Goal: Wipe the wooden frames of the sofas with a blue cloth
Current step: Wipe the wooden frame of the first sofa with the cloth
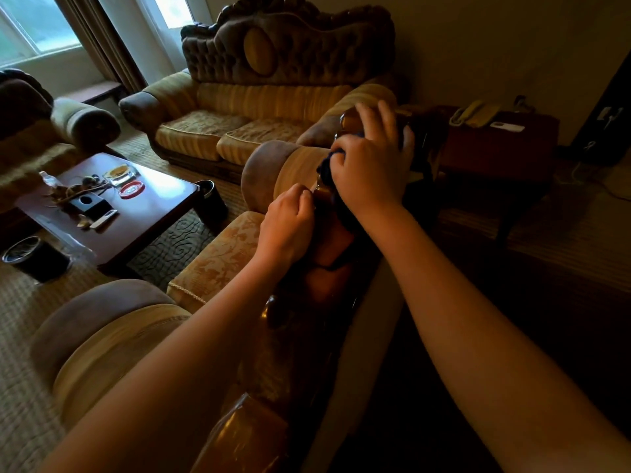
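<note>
I stand behind a sofa chair and look down along its carved wooden top frame (pixel 327 254), which runs from the bottom centre up to the hands. My right hand (pixel 372 165) presses a dark blue cloth (pixel 326 167) onto the far part of this frame, fingers spread over it. The cloth is mostly hidden under the hand. My left hand (pixel 286 227) is curled and pinches something small and dark at the frame's edge just below the cloth; whether it is part of the cloth I cannot tell. A larger sofa (pixel 252 110) with a carved wooden back stands across the room.
A dark coffee table (pixel 157 203) with an ashtray, a bottle and small items stands at the left. Black bins (pixel 211 203) sit beside it. A side table (pixel 505 145) with a telephone stands at the right. An armchair (pixel 44 131) is at the far left.
</note>
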`<state>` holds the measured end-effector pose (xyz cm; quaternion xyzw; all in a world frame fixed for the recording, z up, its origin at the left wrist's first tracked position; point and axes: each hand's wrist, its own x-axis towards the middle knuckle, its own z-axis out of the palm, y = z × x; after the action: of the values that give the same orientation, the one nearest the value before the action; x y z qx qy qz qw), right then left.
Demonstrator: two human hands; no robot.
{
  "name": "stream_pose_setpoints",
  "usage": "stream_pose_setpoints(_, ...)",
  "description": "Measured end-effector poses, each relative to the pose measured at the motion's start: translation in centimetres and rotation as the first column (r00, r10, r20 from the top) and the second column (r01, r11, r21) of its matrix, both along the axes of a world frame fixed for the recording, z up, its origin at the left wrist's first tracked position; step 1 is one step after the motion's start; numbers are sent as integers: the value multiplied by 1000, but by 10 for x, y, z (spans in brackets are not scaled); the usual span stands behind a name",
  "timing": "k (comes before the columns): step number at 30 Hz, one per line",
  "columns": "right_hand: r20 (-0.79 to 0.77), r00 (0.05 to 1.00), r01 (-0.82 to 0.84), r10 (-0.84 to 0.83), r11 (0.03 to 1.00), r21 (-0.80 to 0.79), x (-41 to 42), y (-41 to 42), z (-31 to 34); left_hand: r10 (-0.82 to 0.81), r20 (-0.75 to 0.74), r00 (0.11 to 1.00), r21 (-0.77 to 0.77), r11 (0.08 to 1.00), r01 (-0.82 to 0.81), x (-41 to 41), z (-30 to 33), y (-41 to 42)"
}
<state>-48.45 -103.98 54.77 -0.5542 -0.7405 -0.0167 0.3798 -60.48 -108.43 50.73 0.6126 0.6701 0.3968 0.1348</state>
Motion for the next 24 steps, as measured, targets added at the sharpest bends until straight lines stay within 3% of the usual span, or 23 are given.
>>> stream_pose_setpoints(3,36,999,17,-15,999,-45,3,9,8,-1,-3,1000,3,1000,1,0,-1,-1)
stream_pose_setpoints(8,-369,929,6,-31,998,-68,24,-12,-20,-2,9,1000,-11,1000,2,1,1,-2)
stream_pose_setpoints(13,-789,615,-156,-7,979,-131,19,-31,-37,5,11,1000,-28,1000,-5,1,2,-3)
stream_pose_setpoints(17,-875,433,-178,-216,931,-317,18,-54,-68,4,12,1000,-30,1000,-4,2,3,-2)
stream_pose_setpoints(24,-875,467,-104,-123,976,-193,-3,-121,-126,-4,16,1000,-5,1000,4,3,4,-4)
